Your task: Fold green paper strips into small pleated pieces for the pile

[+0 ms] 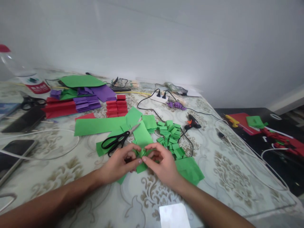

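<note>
Between my left hand [121, 161] and my right hand [162, 161] is a small folded piece of green paper [142, 153], pinched by the fingertips of both. My fingers partly cover it, so its exact fold is hidden. Just beyond lie green paper strips [99, 126], overlapping one another. Black-handled scissors [116, 141] rest on them, left of my hands, blades partly open. A heap of small folded green paper pieces [169, 136] sits beyond my right hand. Flat green paper [190, 171] lies beside my right wrist.
Red pleated paper [117, 106] and purple pleated paper [87, 104] lie at the back left, near a bottle [33, 82]. A power strip [159, 97] and a black glue gun [192, 123] with cords stand back right. Phones [16, 155] and a white cable occupy the left.
</note>
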A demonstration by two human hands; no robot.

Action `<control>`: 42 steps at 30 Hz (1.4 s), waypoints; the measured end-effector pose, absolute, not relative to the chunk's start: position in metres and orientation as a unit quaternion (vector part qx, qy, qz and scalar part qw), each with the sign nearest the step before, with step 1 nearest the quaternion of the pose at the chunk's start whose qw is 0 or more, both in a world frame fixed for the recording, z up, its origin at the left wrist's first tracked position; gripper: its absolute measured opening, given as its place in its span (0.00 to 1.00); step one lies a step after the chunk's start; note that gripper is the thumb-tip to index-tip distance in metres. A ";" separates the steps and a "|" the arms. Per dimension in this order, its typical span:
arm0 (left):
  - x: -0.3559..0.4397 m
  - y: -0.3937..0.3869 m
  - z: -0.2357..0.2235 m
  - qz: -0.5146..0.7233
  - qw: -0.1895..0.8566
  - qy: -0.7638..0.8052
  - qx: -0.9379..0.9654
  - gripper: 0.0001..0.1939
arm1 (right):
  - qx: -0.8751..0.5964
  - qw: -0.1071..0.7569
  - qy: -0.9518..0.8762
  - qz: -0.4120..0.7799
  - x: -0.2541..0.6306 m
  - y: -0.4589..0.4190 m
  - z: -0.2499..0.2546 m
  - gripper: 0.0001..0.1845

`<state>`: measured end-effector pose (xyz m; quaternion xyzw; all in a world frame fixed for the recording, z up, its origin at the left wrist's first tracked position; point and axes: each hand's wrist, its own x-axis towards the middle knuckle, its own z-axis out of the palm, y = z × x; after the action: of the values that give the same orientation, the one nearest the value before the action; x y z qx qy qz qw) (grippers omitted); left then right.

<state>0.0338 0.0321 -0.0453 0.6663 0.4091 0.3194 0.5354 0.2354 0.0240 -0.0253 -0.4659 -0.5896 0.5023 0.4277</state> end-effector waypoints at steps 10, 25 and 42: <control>0.033 0.032 -0.045 0.325 0.534 0.401 0.670 0.12 | -0.468 0.415 -0.588 0.512 0.236 0.023 -0.022 0.12; 0.032 0.033 -0.046 0.318 0.533 0.393 0.678 0.12 | -0.453 0.414 -0.594 0.520 0.235 0.023 -0.024 0.12; 0.032 0.032 -0.046 0.324 0.531 0.392 0.678 0.12 | -0.458 0.417 -0.589 0.519 0.235 0.023 -0.022 0.13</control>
<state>0.0316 0.0317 -0.0464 0.6782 0.3923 0.3236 0.5305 0.2355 0.0225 -0.0219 -0.4583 -0.5886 0.5189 0.4175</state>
